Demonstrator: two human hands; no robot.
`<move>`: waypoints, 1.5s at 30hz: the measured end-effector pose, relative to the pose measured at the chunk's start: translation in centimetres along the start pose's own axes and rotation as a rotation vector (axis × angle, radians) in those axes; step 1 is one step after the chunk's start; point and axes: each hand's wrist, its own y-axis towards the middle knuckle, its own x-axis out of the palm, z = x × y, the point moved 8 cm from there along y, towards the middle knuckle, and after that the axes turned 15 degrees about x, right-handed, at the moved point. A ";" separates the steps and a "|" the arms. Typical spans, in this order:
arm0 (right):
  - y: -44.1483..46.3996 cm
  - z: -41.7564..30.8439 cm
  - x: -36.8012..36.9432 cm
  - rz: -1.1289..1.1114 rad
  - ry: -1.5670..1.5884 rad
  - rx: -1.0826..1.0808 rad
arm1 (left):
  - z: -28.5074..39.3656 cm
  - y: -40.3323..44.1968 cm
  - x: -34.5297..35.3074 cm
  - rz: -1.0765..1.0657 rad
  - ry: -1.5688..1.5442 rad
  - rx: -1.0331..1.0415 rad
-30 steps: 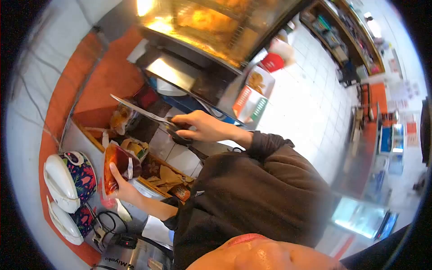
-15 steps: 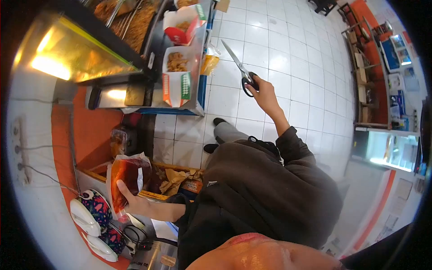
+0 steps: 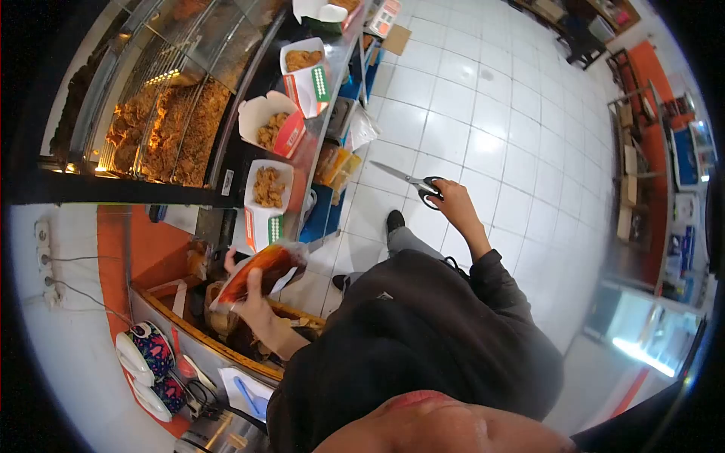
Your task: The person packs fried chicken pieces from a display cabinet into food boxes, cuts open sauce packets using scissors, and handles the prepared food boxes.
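Note:
My left hand (image 3: 259, 311) grips a clear plastic pouch of dark red sauce (image 3: 266, 273), its thumb across the front and fingers partly hidden behind. The pouch is tilted beside the near end of the metal counter. Out over the floor, my right hand (image 3: 456, 205) holds scissors (image 3: 408, 178) by their black handles, the blades pointing left, apart from the pouch. Nearest the pouch on the counter is an open paper box of fried chicken pieces (image 3: 269, 187). Beyond it stand a red-fronted chicken box (image 3: 273, 130) and another chicken box (image 3: 303, 60).
A lit display case (image 3: 174, 128) with fried chicken stands at upper left. Below my left arm lies an open wooden-edged bin (image 3: 162, 302). Floral-patterned rice cookers (image 3: 155, 351) sit at lower left. Plastic packets (image 3: 337, 167) rest on a shelf under the counter.
My left hand has carried the pouch up and right, closer to the counter boxes. The scissors sit lower in view and have turned more sideways. The view has shifted, showing more of the display case.

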 end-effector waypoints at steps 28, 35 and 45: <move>32.7 -21.0 -0.2 0.024 0.406 -0.642 | -1.5 13.8 19.7 0.082 0.152 0.016; 23.2 -23.7 2.0 -0.420 0.615 -0.802 | -0.6 21.8 28.3 -0.032 0.580 0.427; 33.8 -27.6 3.3 -0.520 0.750 -0.547 | -6.4 27.6 33.5 0.328 1.012 0.229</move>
